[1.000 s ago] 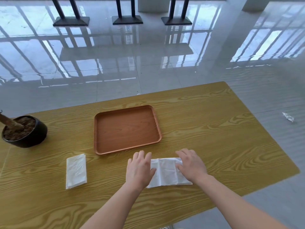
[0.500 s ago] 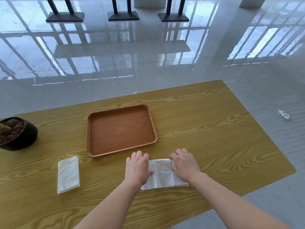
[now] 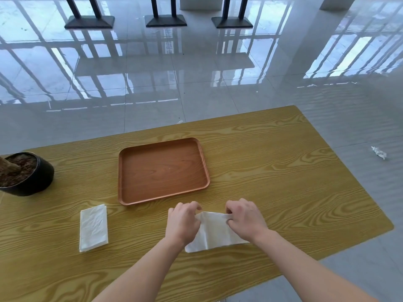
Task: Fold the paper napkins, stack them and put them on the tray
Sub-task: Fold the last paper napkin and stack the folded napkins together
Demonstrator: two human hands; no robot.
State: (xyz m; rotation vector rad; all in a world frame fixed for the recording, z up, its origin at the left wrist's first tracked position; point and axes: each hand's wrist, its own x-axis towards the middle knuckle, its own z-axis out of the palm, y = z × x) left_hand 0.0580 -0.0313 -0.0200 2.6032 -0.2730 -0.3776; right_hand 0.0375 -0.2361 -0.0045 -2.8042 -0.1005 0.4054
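A white paper napkin (image 3: 214,233) lies on the wooden table just in front of the brown tray (image 3: 162,198). My left hand (image 3: 182,223) pinches its far left corner and my right hand (image 3: 245,219) pinches its far right corner; that far edge is lifted slightly off the table. A second napkin (image 3: 93,227), folded into a narrow rectangle, lies flat to the left, apart from both hands. Nothing is in the tray.
A black pot (image 3: 28,173) of soil with a stem stands at the table's left edge. The table (image 3: 283,171) ends close on the right and near side. A crumpled scrap (image 3: 379,152) lies on the shiny tiled floor; black stand bases are far behind.
Both hands went from pressing flat on the napkin to pinching its far corners, and the far edge has risen a little. The folded napkin and tray have not moved on the table.
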